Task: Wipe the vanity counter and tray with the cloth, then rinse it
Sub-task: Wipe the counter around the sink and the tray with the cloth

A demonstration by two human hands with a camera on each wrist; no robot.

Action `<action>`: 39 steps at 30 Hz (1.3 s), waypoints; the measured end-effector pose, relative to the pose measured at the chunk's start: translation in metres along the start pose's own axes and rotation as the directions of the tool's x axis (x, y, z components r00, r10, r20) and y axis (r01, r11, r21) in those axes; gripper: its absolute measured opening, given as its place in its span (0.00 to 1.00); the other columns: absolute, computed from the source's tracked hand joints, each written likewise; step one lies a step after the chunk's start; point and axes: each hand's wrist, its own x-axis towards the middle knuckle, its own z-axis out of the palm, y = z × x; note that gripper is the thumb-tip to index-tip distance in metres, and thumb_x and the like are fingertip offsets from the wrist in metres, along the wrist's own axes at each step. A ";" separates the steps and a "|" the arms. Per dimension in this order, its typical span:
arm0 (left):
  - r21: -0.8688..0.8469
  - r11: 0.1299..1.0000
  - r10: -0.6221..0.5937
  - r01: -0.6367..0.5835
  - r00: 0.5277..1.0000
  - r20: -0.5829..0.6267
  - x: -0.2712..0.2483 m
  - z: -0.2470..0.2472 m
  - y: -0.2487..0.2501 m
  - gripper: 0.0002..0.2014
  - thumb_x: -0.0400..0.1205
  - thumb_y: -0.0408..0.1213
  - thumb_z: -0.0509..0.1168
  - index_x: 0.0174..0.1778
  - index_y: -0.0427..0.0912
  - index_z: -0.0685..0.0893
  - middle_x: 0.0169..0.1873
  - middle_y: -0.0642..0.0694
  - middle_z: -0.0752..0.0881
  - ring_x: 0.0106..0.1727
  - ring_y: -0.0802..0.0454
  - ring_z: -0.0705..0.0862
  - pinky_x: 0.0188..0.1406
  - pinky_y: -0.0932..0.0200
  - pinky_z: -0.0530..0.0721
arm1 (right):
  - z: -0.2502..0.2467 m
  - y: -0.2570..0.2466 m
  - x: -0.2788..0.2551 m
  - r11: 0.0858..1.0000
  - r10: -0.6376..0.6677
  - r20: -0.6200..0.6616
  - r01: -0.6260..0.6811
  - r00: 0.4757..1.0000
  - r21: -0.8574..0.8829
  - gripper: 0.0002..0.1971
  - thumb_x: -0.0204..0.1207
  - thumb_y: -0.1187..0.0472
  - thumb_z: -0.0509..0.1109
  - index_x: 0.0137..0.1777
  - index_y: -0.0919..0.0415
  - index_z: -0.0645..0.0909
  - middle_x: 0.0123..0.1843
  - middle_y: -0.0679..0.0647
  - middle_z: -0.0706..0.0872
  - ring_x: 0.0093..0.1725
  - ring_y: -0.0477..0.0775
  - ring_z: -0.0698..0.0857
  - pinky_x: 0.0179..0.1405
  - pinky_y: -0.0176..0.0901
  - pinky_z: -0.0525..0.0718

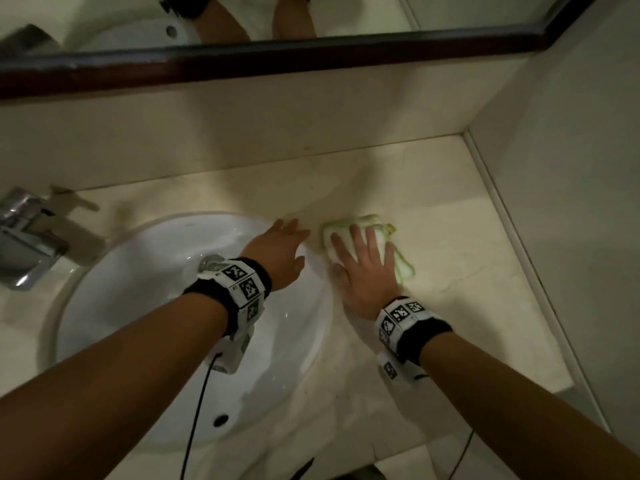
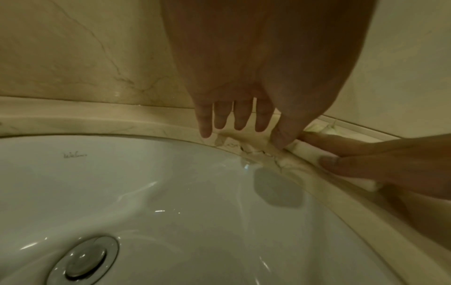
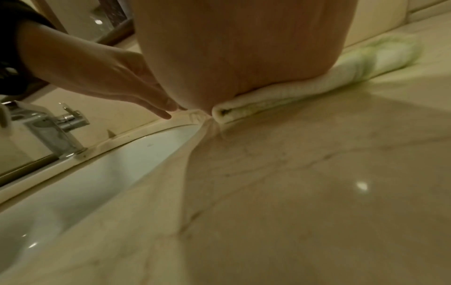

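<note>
A folded white-and-green cloth (image 1: 372,225) lies on the beige marble counter (image 1: 450,244), just right of the basin. My right hand (image 1: 363,258) presses flat on the cloth with straight, spread fingers; the right wrist view shows the palm bearing down on the cloth (image 3: 361,57). My left hand (image 1: 282,244) hovers with straight fingers over the basin's right rim, close beside the right hand and holding nothing. In the left wrist view its fingertips (image 2: 240,123) hang just above the counter edge. No tray is in view.
A white basin (image 1: 145,306) with a metal drain plug (image 2: 85,264) fills the lower left. A chrome tap (image 1: 27,244) stands at the far left. A dark-framed mirror (image 1: 242,60) runs along the back wall; a side wall closes the counter's right.
</note>
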 end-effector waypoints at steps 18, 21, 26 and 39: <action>0.078 0.993 0.091 -0.094 0.995 0.040 0.003 0.006 0.057 0.27 0.86 0.40 0.57 0.83 0.49 0.61 0.84 0.45 0.56 0.84 0.43 0.54 0.78 0.46 0.64 | -0.030 0.040 0.064 0.999 0.049 0.019 -0.049 0.999 -0.001 0.28 0.87 0.45 0.42 0.85 0.40 0.40 0.88 0.50 0.37 0.86 0.58 0.35 0.80 0.69 0.37; 0.088 0.992 0.086 -0.094 0.992 0.088 0.011 0.010 0.068 0.29 0.86 0.40 0.57 0.84 0.49 0.58 0.85 0.46 0.53 0.85 0.43 0.50 0.80 0.46 0.62 | -0.037 0.078 0.066 0.984 0.172 -0.005 -0.171 0.985 0.040 0.27 0.88 0.46 0.44 0.85 0.40 0.42 0.88 0.49 0.39 0.86 0.57 0.37 0.80 0.68 0.39; 0.135 0.989 0.041 -0.057 0.992 0.119 0.024 0.019 0.077 0.31 0.87 0.47 0.56 0.85 0.51 0.52 0.86 0.47 0.47 0.85 0.43 0.46 0.80 0.46 0.59 | -0.046 0.165 0.047 0.923 0.381 -0.040 -0.378 0.924 0.070 0.28 0.87 0.45 0.42 0.85 0.39 0.40 0.88 0.49 0.39 0.86 0.57 0.39 0.82 0.66 0.41; 0.230 0.972 0.006 -0.050 0.982 0.187 0.036 0.026 0.075 0.34 0.87 0.50 0.54 0.85 0.49 0.46 0.85 0.45 0.41 0.85 0.38 0.40 0.81 0.42 0.62 | -0.070 0.173 0.087 0.830 0.546 0.061 -0.550 0.835 0.097 0.30 0.85 0.50 0.44 0.85 0.42 0.38 0.87 0.53 0.34 0.85 0.63 0.33 0.78 0.73 0.34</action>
